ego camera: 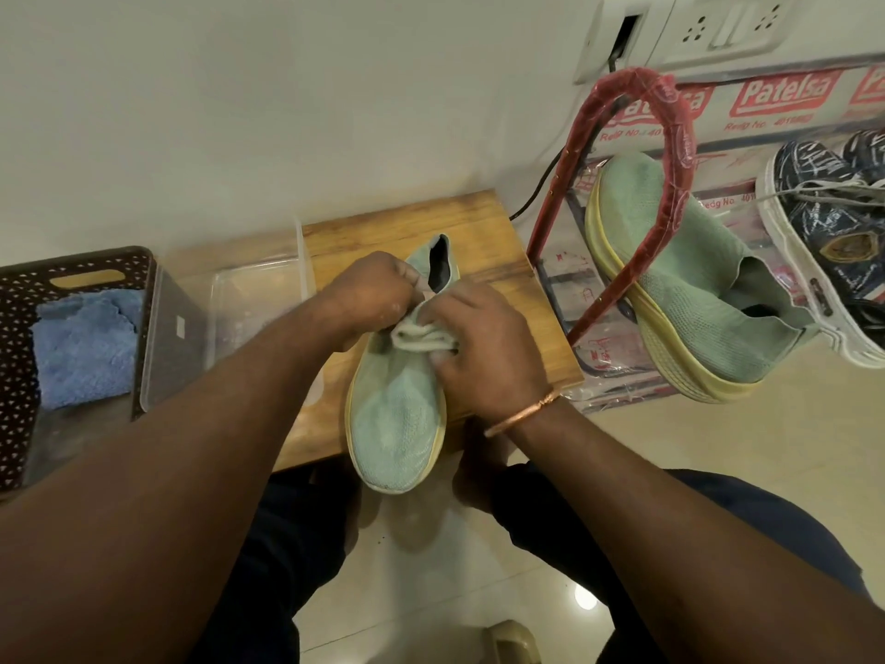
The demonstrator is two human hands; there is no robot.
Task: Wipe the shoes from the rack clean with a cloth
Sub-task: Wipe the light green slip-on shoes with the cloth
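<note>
Your shoe (397, 414) lies on the board (503, 289), toe toward you. Your left hand (368, 292) pinches its collar; your right hand (479, 342) grips the bunched cloth (416, 335) against the upper. Pin the collar so nothing skids, stroke toward the toe, and turn the cloth as it soils.

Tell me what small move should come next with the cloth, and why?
Probably draw the cloth toward the toe: the right hand holds it at mid-shoe, while the left hand steadies the green shoe near its opening.
</note>
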